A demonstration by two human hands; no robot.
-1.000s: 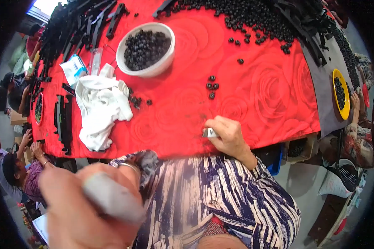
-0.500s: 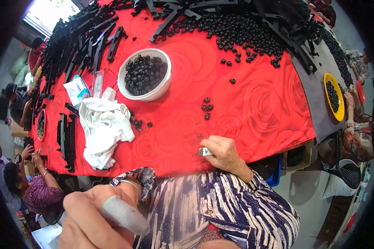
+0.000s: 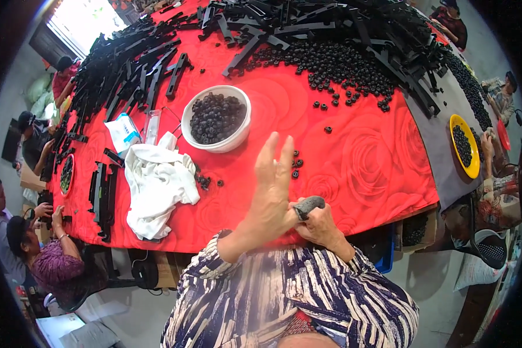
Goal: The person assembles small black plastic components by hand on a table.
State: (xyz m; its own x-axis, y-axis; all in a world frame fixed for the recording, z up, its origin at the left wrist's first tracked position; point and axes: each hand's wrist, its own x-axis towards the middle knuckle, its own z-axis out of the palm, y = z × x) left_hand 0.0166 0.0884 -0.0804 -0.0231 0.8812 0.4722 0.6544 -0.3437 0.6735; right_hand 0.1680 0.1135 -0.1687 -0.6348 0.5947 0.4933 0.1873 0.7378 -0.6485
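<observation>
My left hand (image 3: 269,194) is raised over the near edge of the red-covered table, its fingers stretched upward and apart. A dark grey cover (image 3: 309,206) sits on its thumb, which reaches across to my right hand. My right hand (image 3: 322,227) is closed, fingers bent, right against the covered thumb; what lies inside its grip is hidden. Just beyond the hands are a few small black ring-shaped pieces (image 3: 296,173). A crumpled white cloth (image 3: 159,188) lies to the left of my hands.
A white bowl (image 3: 246,130) of black pieces stands beyond the cloth. Farther off are heaps of long black plastic parts (image 3: 307,26) and loose rings (image 3: 342,66). A yellow dish (image 3: 474,166) is on the right. Several people sit around the table, including a person in purple (image 3: 61,264).
My left hand has moved from low near the camera up and right to meet my right hand. The small whitish piece at my right hand no longer shows. The view has shifted slightly.
</observation>
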